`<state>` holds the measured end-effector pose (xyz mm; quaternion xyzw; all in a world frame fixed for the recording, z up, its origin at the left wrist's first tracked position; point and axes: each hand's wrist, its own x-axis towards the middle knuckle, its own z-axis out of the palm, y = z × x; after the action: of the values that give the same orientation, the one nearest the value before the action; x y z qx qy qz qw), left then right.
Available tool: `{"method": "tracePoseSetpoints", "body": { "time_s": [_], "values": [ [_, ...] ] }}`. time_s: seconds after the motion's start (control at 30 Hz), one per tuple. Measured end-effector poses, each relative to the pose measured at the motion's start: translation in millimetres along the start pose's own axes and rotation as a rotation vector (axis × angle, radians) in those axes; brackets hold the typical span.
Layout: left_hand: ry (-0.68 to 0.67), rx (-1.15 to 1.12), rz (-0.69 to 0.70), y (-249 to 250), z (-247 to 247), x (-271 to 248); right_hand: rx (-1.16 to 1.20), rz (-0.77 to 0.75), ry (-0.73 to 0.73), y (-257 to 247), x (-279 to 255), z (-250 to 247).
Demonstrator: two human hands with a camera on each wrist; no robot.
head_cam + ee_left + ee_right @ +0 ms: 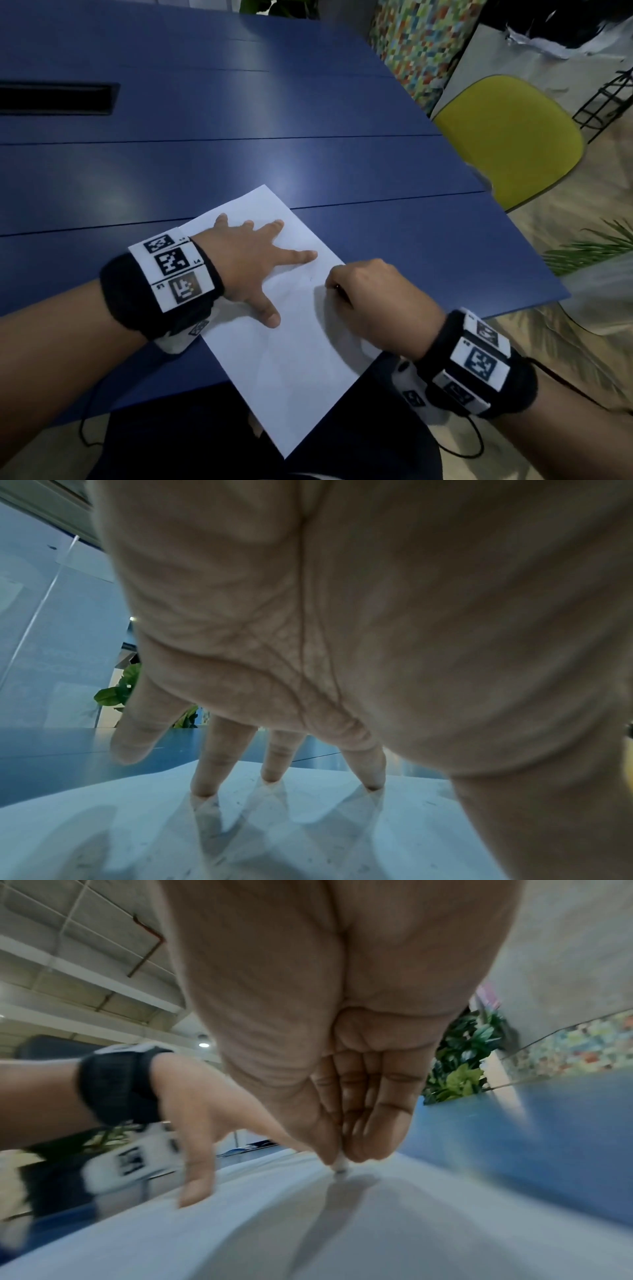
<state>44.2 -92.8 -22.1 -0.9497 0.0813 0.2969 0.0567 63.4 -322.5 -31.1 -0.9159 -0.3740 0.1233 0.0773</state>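
Sheet: the white sheet of paper lies askew on the blue surface, and its near corner hangs over the near edge toward your lap.
Left grip: your left grip is flat and open. The fingers are spread, with their tips pressing the far-left part of the sheet to pin it.
Right grip: your right grip is curled round a pen, pinched close to its tip. The tip meets the sheet near its right edge, just right of your left forefinger.
Done: the sheet is laid and steadied, and the pen tip is on the page.
Left to do: the page looks nearly blank, with at most a faint mark by the tip that is too small to tell. I judge the writing or drawing barely begun.
Beside: a yellow chair stands to the far right, off the surface.
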Motion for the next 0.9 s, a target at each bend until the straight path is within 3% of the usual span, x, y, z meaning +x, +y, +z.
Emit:
{"method": "tracePoseSetpoints", "body": {
  "time_s": [0.3,0.47,0.63,0.8,0.9],
  "values": [
    [-0.096,-0.045,0.064,-24,-9,-8,0.111,0.070,0.060,1,1,-2],
    [-0.085,-0.042,0.067,-22,-8,-7,0.122,-0.065,-0.034,-36,-6,9],
    [-0.083,-0.014,0.043,-27,-11,0,0.105,0.080,0.092,-6,8,1],
    [-0.090,-0.033,0.011,-34,-15,9,0.129,-0.076,-0.023,-30,-6,10],
    [-0.095,-0.057,0.013,-37,-13,10,0.135,0.000,0.045,-22,-1,5]
  ]
}}
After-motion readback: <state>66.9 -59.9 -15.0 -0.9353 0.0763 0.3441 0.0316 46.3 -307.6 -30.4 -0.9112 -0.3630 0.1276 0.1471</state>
